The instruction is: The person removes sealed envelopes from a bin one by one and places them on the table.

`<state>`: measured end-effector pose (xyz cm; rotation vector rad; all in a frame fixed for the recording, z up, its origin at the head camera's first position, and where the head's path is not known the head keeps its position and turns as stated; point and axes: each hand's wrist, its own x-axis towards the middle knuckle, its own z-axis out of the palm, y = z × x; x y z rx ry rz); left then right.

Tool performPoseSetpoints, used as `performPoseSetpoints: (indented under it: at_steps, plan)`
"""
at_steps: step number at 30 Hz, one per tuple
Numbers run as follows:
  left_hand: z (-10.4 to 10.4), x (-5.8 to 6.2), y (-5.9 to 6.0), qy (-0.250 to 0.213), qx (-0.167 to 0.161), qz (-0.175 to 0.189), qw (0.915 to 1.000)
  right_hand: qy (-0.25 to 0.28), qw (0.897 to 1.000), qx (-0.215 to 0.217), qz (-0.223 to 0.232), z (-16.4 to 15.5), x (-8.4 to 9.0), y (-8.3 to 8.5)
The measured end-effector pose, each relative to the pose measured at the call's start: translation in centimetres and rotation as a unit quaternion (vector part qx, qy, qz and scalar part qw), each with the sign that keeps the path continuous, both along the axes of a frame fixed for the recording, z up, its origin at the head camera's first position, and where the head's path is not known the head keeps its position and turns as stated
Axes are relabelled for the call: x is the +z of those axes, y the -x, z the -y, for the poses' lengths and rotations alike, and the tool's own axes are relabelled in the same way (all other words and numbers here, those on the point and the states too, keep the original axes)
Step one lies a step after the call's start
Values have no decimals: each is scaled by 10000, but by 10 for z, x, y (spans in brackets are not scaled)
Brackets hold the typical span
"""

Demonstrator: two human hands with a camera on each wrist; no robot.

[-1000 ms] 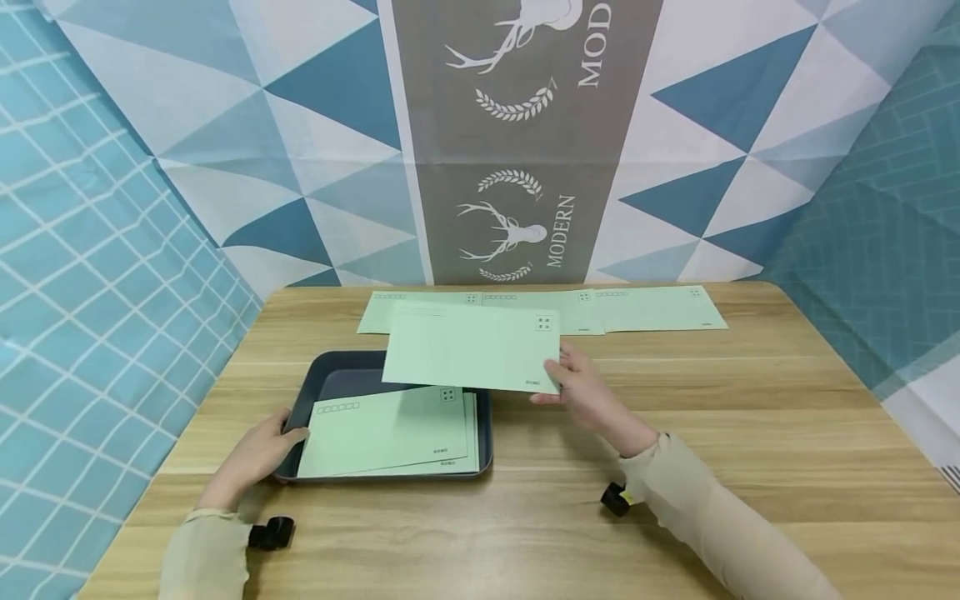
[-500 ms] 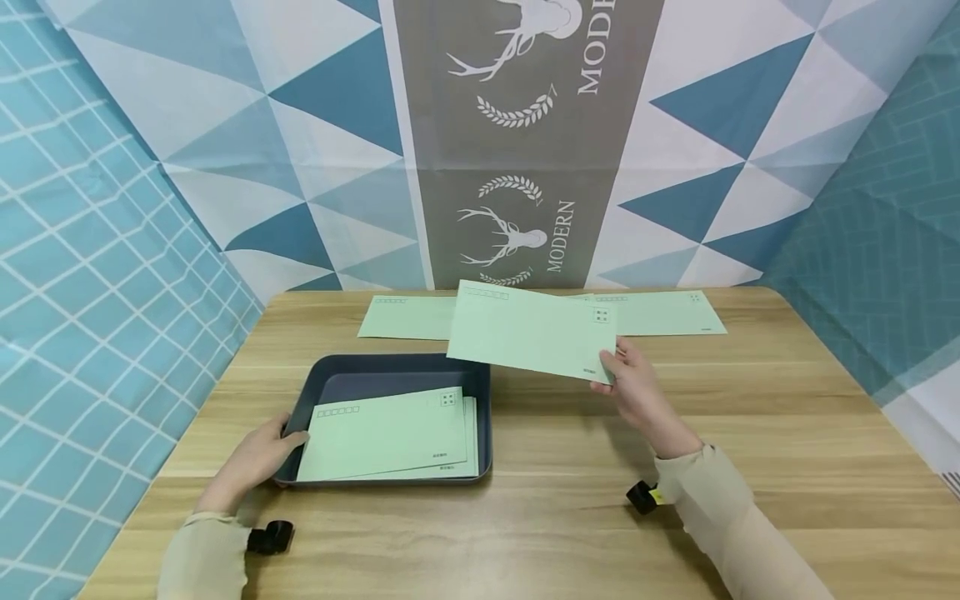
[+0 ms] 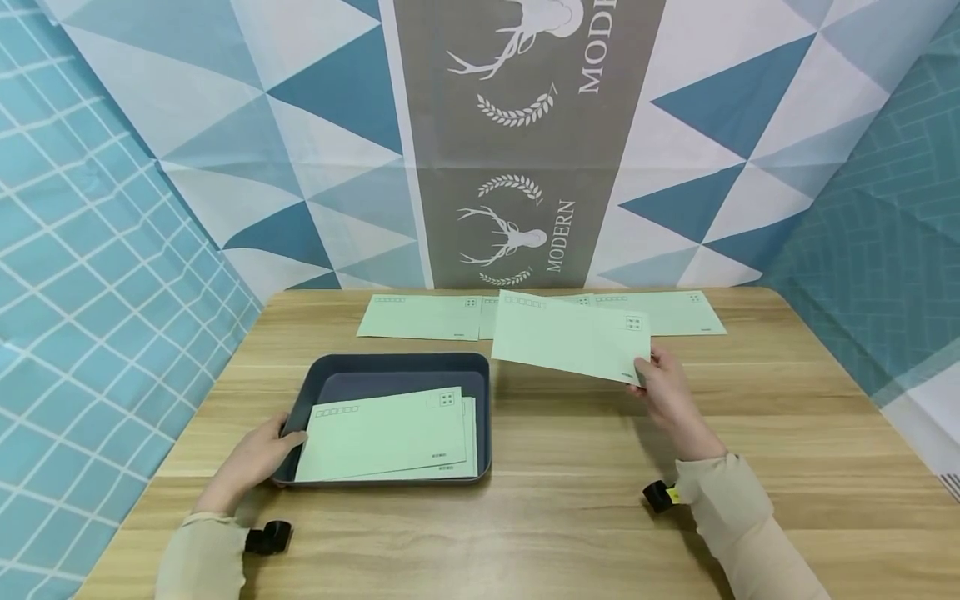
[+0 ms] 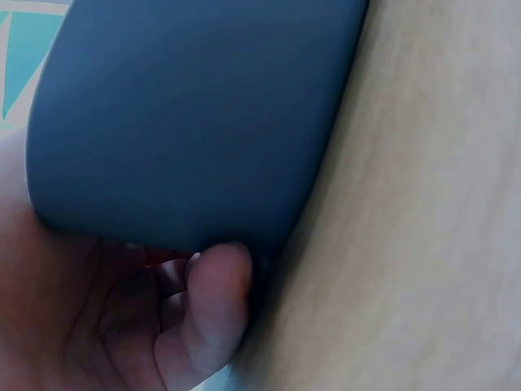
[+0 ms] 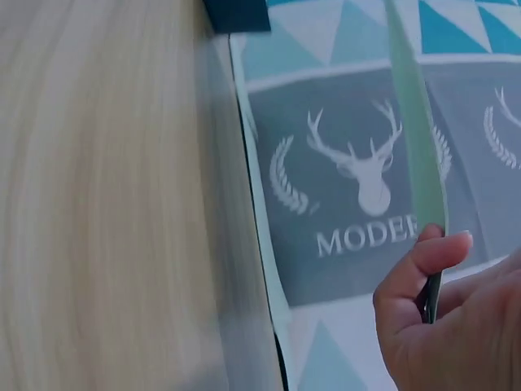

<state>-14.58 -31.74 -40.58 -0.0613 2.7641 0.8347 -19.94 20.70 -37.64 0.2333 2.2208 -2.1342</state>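
My right hand (image 3: 667, 392) pinches a pale green envelope (image 3: 570, 337) by its lower right corner, thumb on the front. Held above the table, the envelope is tilted and overlaps the back row in the head view. In the right wrist view that envelope (image 5: 419, 138) shows almost edge-on between fingers and thumb. My left hand (image 3: 258, 454) grips the left wall of a dark grey tray (image 3: 405, 362), thumb over the rim. Several envelopes (image 3: 382, 437) lie stacked unevenly in the tray. The left wrist view shows curled fingers (image 4: 216, 297) against the tray's outer wall (image 4: 187, 122).
Along the table's back edge lies a row of green envelopes, a left one (image 3: 420, 318), a right one (image 3: 667, 314) and a middle one mostly hidden. A patterned cloth (image 3: 495, 142) hangs behind the wooden table (image 3: 525, 500).
My right hand has carried the envelope to the right, from over the tray to in front of the back row's middle. The left hand stays on the tray.
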Motion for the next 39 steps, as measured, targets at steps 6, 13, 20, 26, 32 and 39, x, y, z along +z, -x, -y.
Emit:
performPoseSetpoints:
  at_steps: [6,13,20,26,32,39]
  plan:
    - [-1,0,2,-23,38,-63,10000,-698,9975,-17,59,-11,-6,3]
    - [0,-2,1,7,50,-30,10000,-828,9943,464,489,-4,-20,7]
    - [-1,0,4,39,85,-54,9999,-705,9940,711,437,0,-25,9]
    - [-2,-2,6,35,2,-93,10000,-671,9928,828,543,1,-26,10]
    - [0,-2,3,50,38,-91,9999,-478,9929,834,701,1,-30,13]
    - [1,-1,4,81,79,-3,9999,-342,9931,711,871,-1,-34,17]
